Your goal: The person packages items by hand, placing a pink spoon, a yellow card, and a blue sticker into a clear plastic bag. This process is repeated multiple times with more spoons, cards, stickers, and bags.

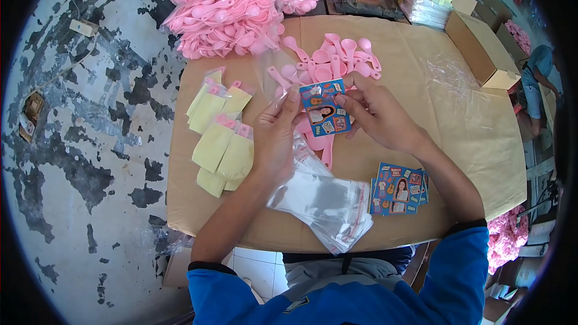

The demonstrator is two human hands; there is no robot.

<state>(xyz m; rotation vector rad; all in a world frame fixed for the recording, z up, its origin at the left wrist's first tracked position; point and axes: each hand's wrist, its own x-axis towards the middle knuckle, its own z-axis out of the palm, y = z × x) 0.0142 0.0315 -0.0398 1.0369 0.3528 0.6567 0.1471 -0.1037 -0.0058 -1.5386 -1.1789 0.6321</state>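
Observation:
A blue printed card [326, 107] is held up between my hands over the table. My right hand [382, 111] pinches its right edge between thumb and fingers. At the card's left edge, my left hand [274, 135] has its fingers closed on a clear plastic bag [269, 72]; whether it also grips the card I cannot make out. Behind the hands lies a loose heap of pink plastic scoops [337, 54], some partly hidden by the card. Below them are a fanned stack of clear plastic bags [322, 201] and a small pile of the same blue cards [397, 189].
Several packets with pale yellow fronts and pink scoop handles [223, 147] lie at the left of the brown-covered table [475, 162]. Big bags of pink scoops [223, 12] stand at the back. A cardboard box [481, 48] sits back right; another person [537, 84] is beyond.

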